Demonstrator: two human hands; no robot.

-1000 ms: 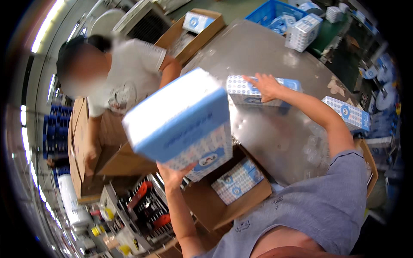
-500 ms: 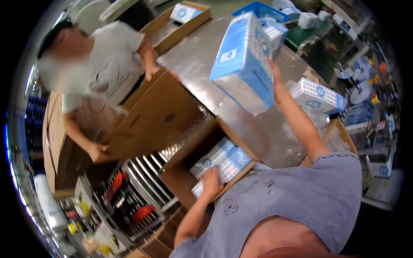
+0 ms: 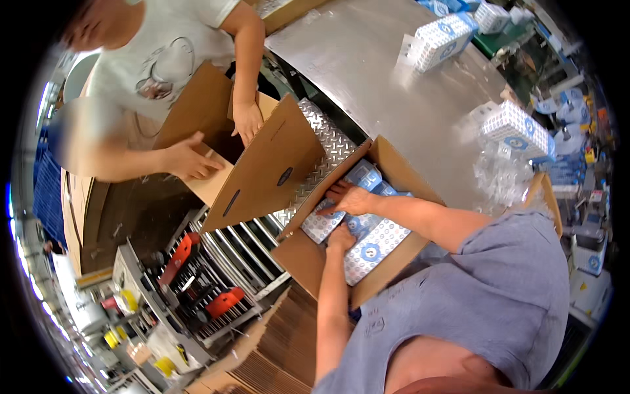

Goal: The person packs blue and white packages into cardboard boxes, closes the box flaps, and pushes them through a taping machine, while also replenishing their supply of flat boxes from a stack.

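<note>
- I see the steel table (image 3: 367,72) filling the upper middle of the view; a blue-and-white pack (image 3: 441,41) lies far up on it and another pack (image 3: 515,128) sits at its right edge, beside crumpled clear wrap (image 3: 502,174)
- a co-worker's large cardboard box (image 3: 262,164) stands tilted at the table's left end; that person's two hands rest on its flaps, one on the upper edge, one on the lower flap
- my open carton (image 3: 305,253) sits against the table's near edge, just above the roller conveyor (image 3: 236,246); its flaps stand up and out
- the patterned packs (image 3: 374,243) lie flat inside that carton, side by side, filling its floor
- both forearms reach into the carton; the left comes straight up from below, the right crosses in from the right
- my right hand (image 3: 351,197) lies palm down on the packs at the far left of the carton; fingers spread, pressing flat
- my left hand (image 3: 341,236) sits just below it, touching the packs; its fingers look curled under, but I cannot tell whether they clasp anything
</note>
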